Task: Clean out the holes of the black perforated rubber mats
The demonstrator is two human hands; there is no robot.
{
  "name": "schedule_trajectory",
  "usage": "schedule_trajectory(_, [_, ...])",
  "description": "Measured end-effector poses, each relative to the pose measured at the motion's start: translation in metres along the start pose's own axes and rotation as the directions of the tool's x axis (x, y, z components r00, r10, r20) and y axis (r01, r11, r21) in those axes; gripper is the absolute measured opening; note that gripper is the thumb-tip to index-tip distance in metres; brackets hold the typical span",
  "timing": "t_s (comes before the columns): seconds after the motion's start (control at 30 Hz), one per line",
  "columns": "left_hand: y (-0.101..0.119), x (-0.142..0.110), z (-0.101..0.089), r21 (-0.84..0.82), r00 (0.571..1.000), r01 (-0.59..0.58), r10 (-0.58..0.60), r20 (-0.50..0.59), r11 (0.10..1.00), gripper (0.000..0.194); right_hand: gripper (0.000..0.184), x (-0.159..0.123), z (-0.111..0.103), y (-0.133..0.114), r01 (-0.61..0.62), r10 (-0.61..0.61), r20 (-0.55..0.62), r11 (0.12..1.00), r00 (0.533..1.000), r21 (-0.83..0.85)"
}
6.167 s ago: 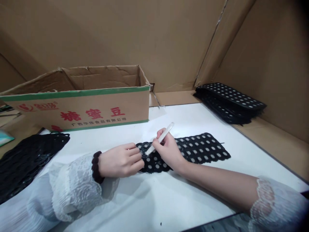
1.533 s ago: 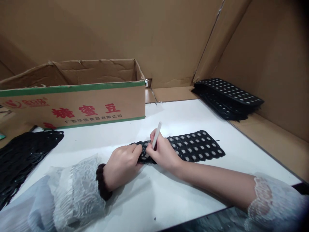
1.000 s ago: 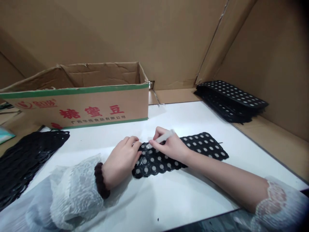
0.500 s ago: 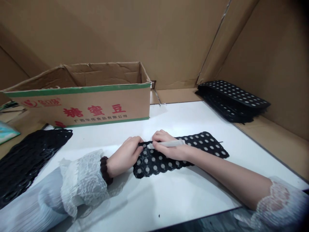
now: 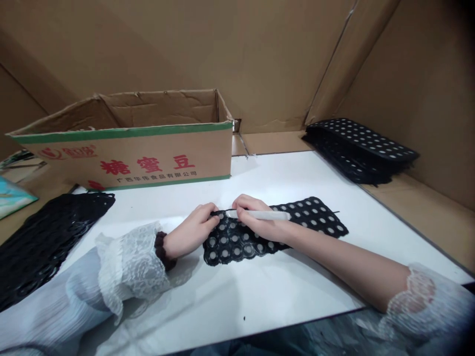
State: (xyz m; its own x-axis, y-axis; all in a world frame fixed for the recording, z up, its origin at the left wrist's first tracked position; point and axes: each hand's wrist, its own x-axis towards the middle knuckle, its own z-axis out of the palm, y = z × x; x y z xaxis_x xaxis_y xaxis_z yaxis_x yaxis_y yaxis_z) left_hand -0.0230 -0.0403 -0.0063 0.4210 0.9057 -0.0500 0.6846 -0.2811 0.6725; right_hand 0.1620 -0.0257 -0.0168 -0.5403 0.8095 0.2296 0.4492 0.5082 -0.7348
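Note:
A black sheet (image 5: 237,251) with rows of pale round dots lies on the white board in front of me. At its upper left corner, my left hand (image 5: 193,230) pinches the edge between thumb and fingers. My right hand (image 5: 261,220) rests over the sheet's upper middle and grips a slim white stick-like tool (image 5: 269,215). The tool lies almost level, its left end close to the sheet's upper edge, near my left fingers. My right hand and forearm hide part of the sheet. Exactly what the tool's tip touches, I cannot tell.
Behind my hands stands an open cardboard box (image 5: 148,153) with red lettering. Several black sheets (image 5: 55,227) lie at the left, and a stack of dotted black sheets (image 5: 359,148) is at the back right. Cardboard walls (image 5: 260,59) surround the white board (image 5: 208,306).
The white tool has tilted closer to level, and its left end sits slightly higher at the sheet's upper edge. The whole view has shifted a little; both hands keep their hold.

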Motion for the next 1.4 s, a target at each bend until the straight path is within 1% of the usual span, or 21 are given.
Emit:
schedule_trajectory(0.17, [-0.001,0.001,0.0,-0.03,1.0,0.003,-0.003,-0.009,1.0,0.016,0.018,-0.001,0.0,-0.003,0.044,-0.044,0.0,0.999,0.999,-0.019])
schedule_trajectory(0.23, [-0.001,0.001,0.001,-0.019,1.0,-0.005,0.005,-0.013,1.0,0.015,0.017,-0.001,0.001,-0.006,0.067,-0.065,0.03,0.994,0.997,-0.086])
schedule_trajectory(0.3, [-0.001,0.0,0.003,0.012,0.999,-0.014,0.015,-0.045,1.0,0.014,0.015,-0.001,0.004,-0.009,0.095,-0.085,0.059,0.974,0.995,-0.204])
schedule_trajectory(0.37, [-0.002,0.0,0.006,0.043,0.996,-0.02,0.024,-0.087,0.999,0.014,0.012,0.0,0.01,-0.01,0.113,-0.101,0.053,0.929,0.993,-0.352])
schedule_trajectory(0.43, [-0.003,0.0,0.01,0.065,0.992,-0.024,0.032,-0.124,0.998,0.014,0.012,0.001,0.018,-0.008,0.106,-0.116,0.009,0.863,0.993,-0.493])
schedule_trajectory(0.5, [-0.004,0.0,0.012,0.081,0.988,-0.023,0.035,-0.152,0.996,0.012,0.013,0.002,0.026,-0.005,0.087,-0.135,-0.035,0.798,0.99,-0.597])
schedule_trajectory(0.6, [-0.005,0.0,0.014,0.085,0.981,-0.02,0.036,-0.19,0.996,0.01,0.014,0.004,0.033,0.0,0.085,-0.163,-0.053,0.734,0.985,-0.674])
schedule_trajectory(0.73, [-0.006,0.0,0.012,0.028,0.974,-0.055,0.06,-0.219,0.998,0.012,0.015,0.007,0.034,0.002,0.058,-0.171,-0.089,0.702,0.981,-0.709])
schedule_trajectory(0.83, [-0.007,0.0,0.011,-0.02,0.972,-0.078,0.072,-0.225,0.997,0.013,0.014,0.008,0.029,0.002,0.037,-0.155,-0.11,0.723,0.982,-0.69])
schedule_trajectory(0.9, [-0.007,0.0,0.011,-0.003,0.971,-0.063,0.061,-0.232,0.998,0.012,0.013,0.008,0.023,0.002,0.058,-0.145,-0.091,0.782,0.985,-0.621])
schedule_trajectory(0.97, [-0.007,0.002,0.011,0.029,0.967,-0.047,0.052,-0.25,0.998,0.011,0.014,0.008,0.018,0.002,0.08,-0.138,-0.082,0.865,0.987,-0.495])
schedule_trajectory(1.03, [-0.008,0.003,0.011,0.042,0.96,-0.054,0.064,-0.272,0.998,0.013,0.016,0.008,0.014,0.002,0.076,-0.121,-0.112,0.937,0.986,-0.34])
schedule_trajectory(1.13, [-0.01,0.004,0.01,0.022,0.954,-0.081,0.084,-0.286,0.996,0.013,0.019,0.009,0.011,0.002,0.068,-0.09,-0.137,0.985,0.987,-0.156])
schedule_trajectory(1.2, [-0.013,0.004,0.007,-0.039,0.964,-0.093,0.081,-0.253,0.995,0.014,0.019,0.009,0.012,0.001,0.061,-0.077,-0.143,0.992,0.987,-0.113])
schedule_trajectory(1.3, [-0.015,0.003,0.0,-0.18,0.989,-0.09,0.066,-0.133,0.98,0.018,0.018,0.008,0.012,-0.001,0.054,-0.071,-0.164,0.993,0.984,-0.109])
schedule_trajectory(1.4, [-0.014,0.002,-0.004,-0.283,0.998,-0.039,0.025,-0.055,0.958,0.018,0.018,0.007,0.012,-0.002,0.071,-0.091,-0.171,0.99,0.981,-0.121])
